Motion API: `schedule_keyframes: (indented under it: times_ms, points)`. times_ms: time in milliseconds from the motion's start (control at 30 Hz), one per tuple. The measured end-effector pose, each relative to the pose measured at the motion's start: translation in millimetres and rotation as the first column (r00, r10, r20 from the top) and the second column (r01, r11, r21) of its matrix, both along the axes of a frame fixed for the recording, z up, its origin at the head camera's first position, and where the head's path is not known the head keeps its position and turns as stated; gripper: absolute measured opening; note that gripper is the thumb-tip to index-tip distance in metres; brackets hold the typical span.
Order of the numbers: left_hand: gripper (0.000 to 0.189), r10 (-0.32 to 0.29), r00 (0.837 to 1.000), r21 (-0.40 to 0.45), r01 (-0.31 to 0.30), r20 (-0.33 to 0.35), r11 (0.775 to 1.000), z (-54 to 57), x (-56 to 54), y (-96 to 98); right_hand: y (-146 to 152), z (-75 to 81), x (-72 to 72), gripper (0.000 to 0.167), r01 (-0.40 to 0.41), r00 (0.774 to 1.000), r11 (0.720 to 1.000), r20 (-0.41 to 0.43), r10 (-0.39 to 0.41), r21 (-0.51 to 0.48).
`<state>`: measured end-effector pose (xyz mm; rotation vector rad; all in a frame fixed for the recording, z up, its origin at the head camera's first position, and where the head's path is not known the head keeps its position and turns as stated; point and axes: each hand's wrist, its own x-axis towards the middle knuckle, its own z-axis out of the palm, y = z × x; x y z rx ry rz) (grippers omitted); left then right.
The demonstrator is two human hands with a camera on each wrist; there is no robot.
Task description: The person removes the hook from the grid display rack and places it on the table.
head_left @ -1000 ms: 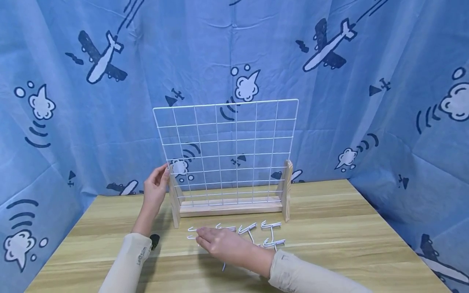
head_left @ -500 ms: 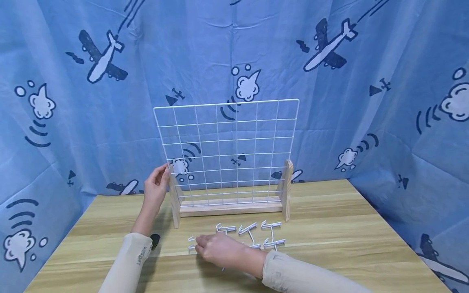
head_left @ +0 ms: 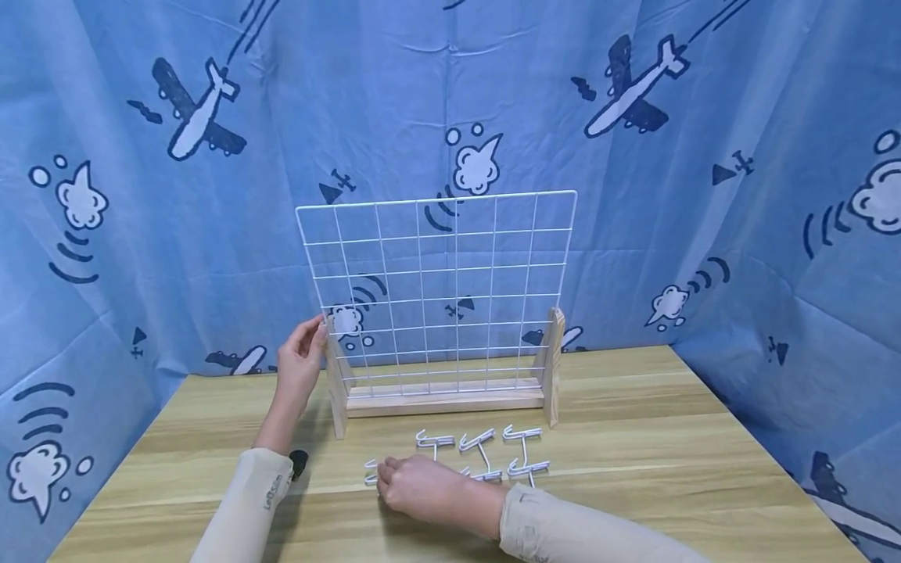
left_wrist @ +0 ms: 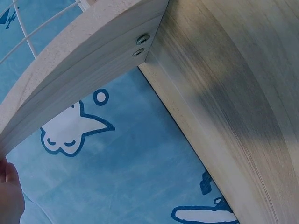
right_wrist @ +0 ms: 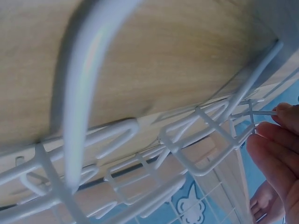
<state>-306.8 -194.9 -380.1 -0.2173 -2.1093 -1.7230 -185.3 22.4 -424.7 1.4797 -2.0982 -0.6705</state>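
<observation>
A white wire grid panel stands upright in a wooden base with two side pieces. My left hand grips the top of the left wooden side piece, fingers at its upper edge. In the left wrist view that side piece arches across, with the hand at its lower end. On the table in front of the base, my right hand pinches a white wire hook. The right wrist view shows thumb and fingers of the hand on the hook's wire.
Several more white wire hooks, such as one at the right, lie on the wooden table right of and behind the right hand. A blue curtain with plane prints hangs behind and at both sides.
The right hand's fingers have curled from stretched out to a pinch. The leftmost hook has shifted toward the near edge with it. The left hand has stayed in place.
</observation>
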Motion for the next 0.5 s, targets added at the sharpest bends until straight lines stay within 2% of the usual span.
schedule_keyframes:
  times_ms: [100,333,500]
  points:
    - [0.038,-0.013,1.000,0.015,0.012,0.018,1.000,3.3,2.5,0.5,0.0,-0.1,0.7,0.018,-0.008,1.000,1.000,-0.008,0.008,-0.002]
    - [0.037,-0.015,1.000,0.004,0.015,0.026,1.000,21.7,21.5,9.0,1.7,-0.5,1.5,0.019,-0.011,0.999,1.000,0.029,0.012,-0.017]
    - [0.037,-0.013,1.000,0.003,0.013,0.019,1.000,24.1,24.6,10.8,2.2,-1.8,1.8,0.023,-0.020,0.999,1.000,0.040,0.020,-0.012]
